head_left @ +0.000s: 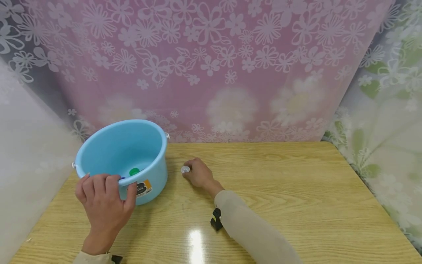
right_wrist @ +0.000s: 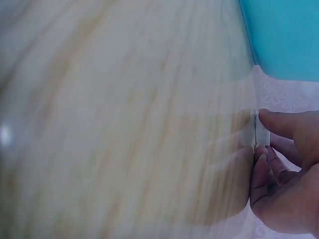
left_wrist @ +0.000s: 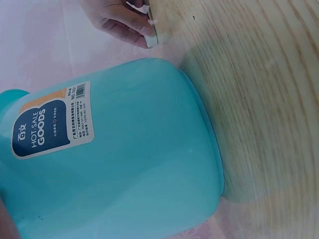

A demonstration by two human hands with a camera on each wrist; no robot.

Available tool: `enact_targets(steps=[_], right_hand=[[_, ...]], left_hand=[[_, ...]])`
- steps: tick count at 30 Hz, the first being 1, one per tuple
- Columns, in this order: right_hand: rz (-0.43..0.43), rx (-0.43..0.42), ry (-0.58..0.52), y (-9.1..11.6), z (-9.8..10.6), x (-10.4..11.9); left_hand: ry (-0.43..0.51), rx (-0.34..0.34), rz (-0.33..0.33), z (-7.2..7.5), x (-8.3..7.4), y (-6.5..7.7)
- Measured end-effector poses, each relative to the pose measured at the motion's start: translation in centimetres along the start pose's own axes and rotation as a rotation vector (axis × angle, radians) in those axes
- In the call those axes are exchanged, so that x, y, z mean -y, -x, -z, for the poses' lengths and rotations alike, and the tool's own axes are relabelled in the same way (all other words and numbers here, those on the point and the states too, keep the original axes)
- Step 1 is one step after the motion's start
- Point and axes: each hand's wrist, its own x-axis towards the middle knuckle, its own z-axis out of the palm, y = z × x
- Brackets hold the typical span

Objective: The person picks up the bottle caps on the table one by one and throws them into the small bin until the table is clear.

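A light blue bucket with a printed label stands on the left of the table. My left hand grips its near rim, fingers over the edge and thumb along the outside. Inside the bucket lie a green cap and a bit of something dark blue, mostly hidden by the rim. To the right of the bucket, my right hand pinches a small white bottle cap between thumb and fingers. In the right wrist view this cap is right at the tabletop, its ridged side showing.
The wooden table reaches far to the right of my right hand. A pink flowered curtain hangs along the back edge, and pale flowered cloth at the right. White handle mounts stick out from the bucket's rim.
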Motion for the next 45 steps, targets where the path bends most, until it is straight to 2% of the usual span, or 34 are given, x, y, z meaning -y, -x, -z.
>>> enact_targets(steps=[9, 16, 28, 36, 45], right_hand=[[0.014, 0.020, -0.157, 0.2, 1.1, -0.2], [0.045, -0.038, -0.222, 0.1, 3.0, 0.4], [0.155, -0.226, -0.218, 0.4, 6.9, 4.4], [0.231, -0.330, -0.269, 0.7, 9.0, 7.4], [0.293, -0.333, -0.254, 1.4, 10.5, 10.6]], left_hand=[[0.002, 0.000, 0.001, -0.2, 0.2, 0.1], [0.001, 0.001, -0.004, 0.0, 0.0, -0.2], [-0.009, -0.001, 0.001, 0.0, 0.3, 0.2], [-0.006, 0.003, -0.001, 0.1, 0.2, 0.2], [-0.003, 0.012, -0.003, 0.3, -0.4, -0.4]])
